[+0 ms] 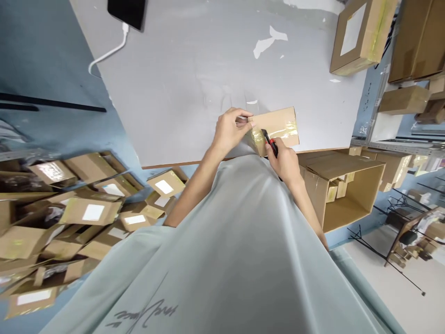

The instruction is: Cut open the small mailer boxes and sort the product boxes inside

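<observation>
A small cardboard box (278,119) sealed with shiny yellowish tape lies near the front edge of the table, slightly tilted to the table's edge. My left hand (229,127) grips its left end, thumb and fingers bent at the corner. In my right hand (285,161) is a red and black box cutter (271,143), its tip pointing up and left over the taped left part of the box. Whether the blade touches the tape I cannot tell.
A larger taped box (351,39) stands at the table's back right. A black device (128,11) with a white cable (113,58) lies back left. Below the table, an open carton (347,199) holds small boxes on the right; many boxes (90,211) are piled left.
</observation>
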Available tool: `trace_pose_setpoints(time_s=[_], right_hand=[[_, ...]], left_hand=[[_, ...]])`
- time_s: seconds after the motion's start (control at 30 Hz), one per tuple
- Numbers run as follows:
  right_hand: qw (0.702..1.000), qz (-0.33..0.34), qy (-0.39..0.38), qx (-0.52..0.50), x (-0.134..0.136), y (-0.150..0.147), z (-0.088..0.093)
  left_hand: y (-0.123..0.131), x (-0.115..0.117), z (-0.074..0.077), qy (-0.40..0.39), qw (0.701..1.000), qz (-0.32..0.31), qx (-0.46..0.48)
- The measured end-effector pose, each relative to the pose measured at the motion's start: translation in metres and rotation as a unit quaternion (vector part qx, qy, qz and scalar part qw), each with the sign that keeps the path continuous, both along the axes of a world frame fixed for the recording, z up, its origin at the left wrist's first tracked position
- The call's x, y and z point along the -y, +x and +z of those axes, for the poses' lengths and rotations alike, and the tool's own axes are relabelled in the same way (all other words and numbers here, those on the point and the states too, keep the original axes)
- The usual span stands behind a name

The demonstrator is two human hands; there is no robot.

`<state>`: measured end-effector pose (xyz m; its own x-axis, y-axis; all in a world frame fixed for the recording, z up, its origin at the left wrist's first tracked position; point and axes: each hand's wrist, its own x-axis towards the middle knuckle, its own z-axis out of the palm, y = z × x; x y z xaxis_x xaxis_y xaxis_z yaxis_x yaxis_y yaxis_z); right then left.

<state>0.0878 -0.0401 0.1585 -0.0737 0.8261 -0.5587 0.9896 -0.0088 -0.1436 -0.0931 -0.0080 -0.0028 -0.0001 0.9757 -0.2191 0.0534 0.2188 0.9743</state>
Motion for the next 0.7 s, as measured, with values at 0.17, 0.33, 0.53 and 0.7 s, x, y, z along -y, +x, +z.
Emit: trace_pose_setpoints(time_s=[0.17, 0.33, 0.53, 0.7], right_hand=[[0.999, 0.025, -0.017, 0.023, -0.002, -0.019, 0.000], [0.998, 0.026, -0.024, 0.050, -0.001, -0.027, 0.005], [0.995, 0.022, -0.033, 0.092, 0.004, -0.041, 0.008], [0.988, 0.020, -0.054, 0.145, -0.003, -0.064, 0.010]], left_hand=[[-0.002, -0.002, -0.009, 0.008, 1.000, -0.011, 0.024], [0.000, -0.005, -0.012, 0.011, 0.999, -0.012, 0.035], [0.002, -0.004, -0.015, 0.015, 0.999, -0.015, 0.039], [0.003, -0.002, -0.008, 0.014, 0.999, -0.018, 0.026]])
